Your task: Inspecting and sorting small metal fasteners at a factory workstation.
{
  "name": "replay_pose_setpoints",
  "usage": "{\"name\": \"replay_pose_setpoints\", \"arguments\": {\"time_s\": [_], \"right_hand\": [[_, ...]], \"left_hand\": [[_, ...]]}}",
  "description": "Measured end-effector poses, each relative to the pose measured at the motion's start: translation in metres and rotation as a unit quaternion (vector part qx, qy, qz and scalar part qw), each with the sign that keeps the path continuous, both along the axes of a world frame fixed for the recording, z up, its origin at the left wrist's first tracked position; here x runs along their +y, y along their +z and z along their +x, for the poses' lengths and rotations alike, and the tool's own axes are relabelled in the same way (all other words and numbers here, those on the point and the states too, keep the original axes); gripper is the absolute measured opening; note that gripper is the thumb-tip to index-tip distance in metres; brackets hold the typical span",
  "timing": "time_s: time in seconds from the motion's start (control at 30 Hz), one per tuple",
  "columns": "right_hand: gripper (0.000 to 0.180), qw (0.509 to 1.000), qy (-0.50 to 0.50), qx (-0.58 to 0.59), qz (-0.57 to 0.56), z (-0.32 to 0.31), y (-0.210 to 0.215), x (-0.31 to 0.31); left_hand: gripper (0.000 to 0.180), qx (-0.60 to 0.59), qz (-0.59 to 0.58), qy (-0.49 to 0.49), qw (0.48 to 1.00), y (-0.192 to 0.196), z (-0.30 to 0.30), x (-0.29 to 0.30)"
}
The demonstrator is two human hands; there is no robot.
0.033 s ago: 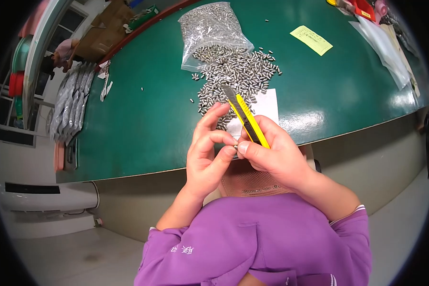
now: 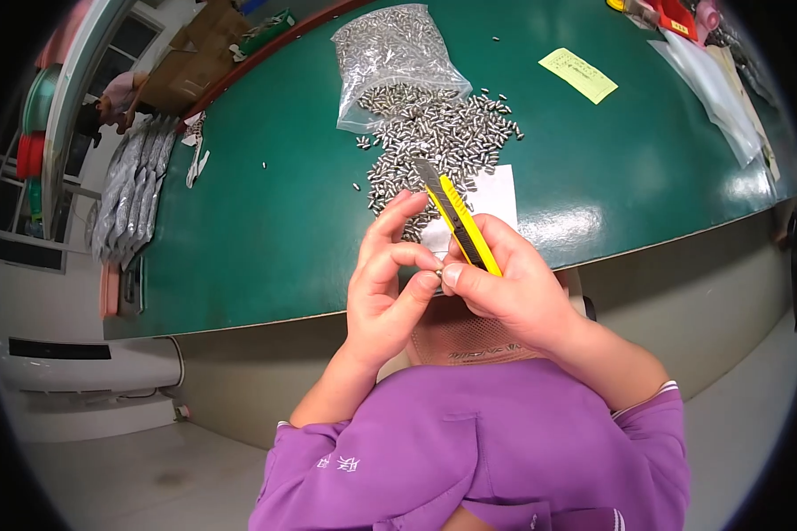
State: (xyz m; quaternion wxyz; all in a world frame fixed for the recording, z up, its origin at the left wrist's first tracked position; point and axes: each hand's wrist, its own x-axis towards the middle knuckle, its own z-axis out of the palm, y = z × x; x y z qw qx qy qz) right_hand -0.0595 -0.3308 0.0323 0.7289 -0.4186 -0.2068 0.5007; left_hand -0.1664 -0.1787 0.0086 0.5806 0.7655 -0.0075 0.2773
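Note:
My right hand (image 2: 514,283) is wrapped round a yellow utility knife (image 2: 469,226), whose dark blade points up and away over a pile of small metal pieces (image 2: 443,133). Between thumb and index finger, my left hand (image 2: 385,274) pinches one small shiny metal piece (image 2: 438,273). The right thumb tip meets that piece from the other side, so most of it is hidden. Both hands are close together above the table's near edge. The loose pieces are silvery, short and pointed at the ends, and spread from the mouth of a clear plastic bag (image 2: 394,44) full of more.
White paper (image 2: 496,195) lies partly under the pile on the green table (image 2: 257,239). A yellow-green slip (image 2: 578,75) is at the far right, with clear plastic sheets (image 2: 713,97) beyond it. Several packed grey bags (image 2: 133,190) stand at the left edge. Another person (image 2: 119,97) is at the far left.

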Motion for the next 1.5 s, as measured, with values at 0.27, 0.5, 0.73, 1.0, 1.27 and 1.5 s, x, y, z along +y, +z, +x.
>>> {"name": "replay_pose_setpoints", "arguments": {"time_s": [0.27, 0.5, 0.73, 1.0, 1.27, 1.5], "right_hand": [[0.021, 1.0, -0.018, -0.001, -0.004, -0.003, -0.001, -0.002], [0.02, 0.995, -0.066, -0.065, 0.03, -0.004, -0.014, -0.01], [0.023, 0.911, -0.282, -0.299, 0.031, 0.039, -0.007, -0.026], [0.02, 0.894, -0.314, -0.316, -0.049, 0.072, -0.019, -0.022], [0.02, 0.897, -0.302, -0.316, -0.064, 0.068, -0.018, -0.022], [0.021, 0.9, -0.291, -0.32, -0.055, 0.069, -0.02, -0.022]], "left_hand": [[0.009, 0.015, -0.021, -0.002, 1.0, 0.0, -0.002, -0.007], [0.01, 0.018, 0.138, 0.014, 0.99, 0.006, -0.012, -0.003], [0.019, 0.055, 0.315, 0.121, 0.94, 0.015, -0.023, 0.007], [0.015, 0.12, 0.331, 0.231, 0.907, 0.006, -0.008, 0.018], [0.012, 0.159, 0.328, 0.221, 0.905, 0.008, 0.002, 0.018], [0.011, 0.155, 0.36, 0.222, 0.893, 0.01, 0.007, 0.016]]}}
